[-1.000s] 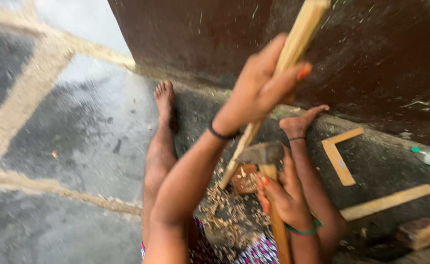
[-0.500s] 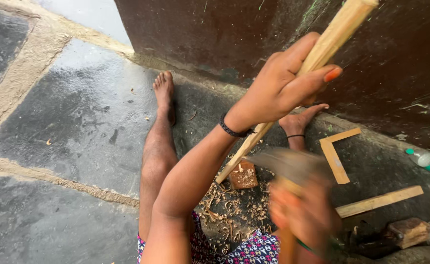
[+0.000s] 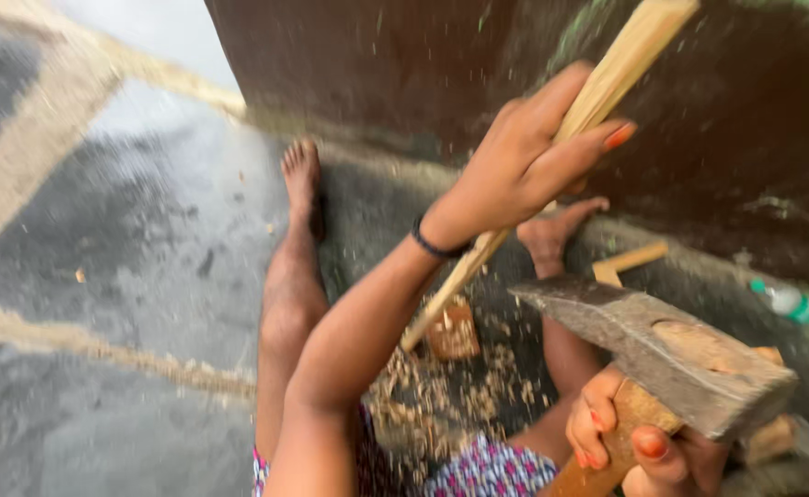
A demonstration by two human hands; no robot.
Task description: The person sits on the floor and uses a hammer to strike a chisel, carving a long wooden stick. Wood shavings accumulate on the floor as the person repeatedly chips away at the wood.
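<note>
- The left hand is wrapped tight around a pale wooden stick, held slanting, its lower end resting on a small wooden block below the hand.
- The right hand, lower and to the right, grips the handle of a hatchet, its blade pointing toward the stick.
- Wood shavings lie beneath both hands.

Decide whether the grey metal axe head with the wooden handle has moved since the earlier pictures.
Yes. The grey metal axe head has been lifted up and back toward the person, away from the small wooden block on the ground; the right hand grips its handle.
</note>
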